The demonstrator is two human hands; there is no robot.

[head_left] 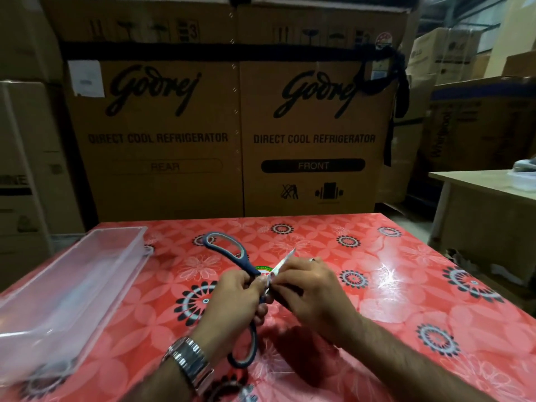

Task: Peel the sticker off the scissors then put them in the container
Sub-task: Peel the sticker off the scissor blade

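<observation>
The scissors are held open above the table, centre, the tub at 9 o'clock. The left hand is clamped near the pivot; the right hand pinches a blade, palm down. Best lift the sticker edge slowly, fingers clear of the blade edges.

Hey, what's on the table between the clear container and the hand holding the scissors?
Nothing: the head view shows only bare red flowered tablecloth between the container and the left hand.
</observation>
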